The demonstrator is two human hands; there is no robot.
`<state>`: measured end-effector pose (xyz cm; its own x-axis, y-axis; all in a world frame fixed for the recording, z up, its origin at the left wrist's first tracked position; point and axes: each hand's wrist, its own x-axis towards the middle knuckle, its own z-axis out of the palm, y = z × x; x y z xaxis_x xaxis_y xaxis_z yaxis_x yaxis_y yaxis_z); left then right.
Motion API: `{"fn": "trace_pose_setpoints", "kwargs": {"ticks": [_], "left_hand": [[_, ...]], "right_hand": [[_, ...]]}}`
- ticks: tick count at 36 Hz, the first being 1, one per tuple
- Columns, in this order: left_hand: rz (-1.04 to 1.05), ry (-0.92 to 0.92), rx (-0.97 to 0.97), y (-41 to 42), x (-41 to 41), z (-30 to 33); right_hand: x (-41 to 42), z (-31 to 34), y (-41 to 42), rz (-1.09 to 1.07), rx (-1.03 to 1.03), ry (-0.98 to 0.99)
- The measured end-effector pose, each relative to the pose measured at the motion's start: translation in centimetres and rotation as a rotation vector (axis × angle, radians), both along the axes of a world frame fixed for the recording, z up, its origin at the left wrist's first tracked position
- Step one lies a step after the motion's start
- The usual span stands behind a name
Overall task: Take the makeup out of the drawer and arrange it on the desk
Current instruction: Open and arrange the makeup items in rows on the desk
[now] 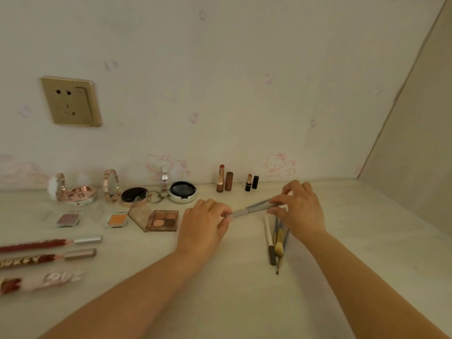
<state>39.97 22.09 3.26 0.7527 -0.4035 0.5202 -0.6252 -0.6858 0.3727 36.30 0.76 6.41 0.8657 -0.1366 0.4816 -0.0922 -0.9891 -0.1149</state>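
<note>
A slim grey makeup pen (254, 208) hangs just above the desk (232, 289), held at both ends. My left hand (204, 223) pinches its left end and my right hand (299, 209) pinches its right end. Under my right hand lies a small bundle of brushes and pencils (275, 241). An open eyeshadow palette (156, 220) lies left of my left hand. Two uncapped lipsticks, a tall one (220, 178) and a short one (248, 183), stand by the wall with their caps beside them.
Open compacts (78, 192), (182, 190) and a dark puff (134, 194) line the back left. Two small single eyeshadows (68, 219), (117, 220) lie in front. Three long lip products (49, 243) lie at the left edge. A wall socket (71, 101) is above.
</note>
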Motion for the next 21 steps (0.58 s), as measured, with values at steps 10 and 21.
{"fn": "trace_pose_setpoints", "kwargs": {"ticks": [10, 21], "left_hand": [[0.038, 0.015, 0.018, 11.3, -6.2, -0.2], [0.096, -0.213, 0.208, 22.1, -10.5, -0.1]], "right_hand": [[-4.8, 0.6, 10.7, 0.269, 0.673, 0.264], [-8.0, -2.5, 24.9, 0.458, 0.828, 0.326]]}}
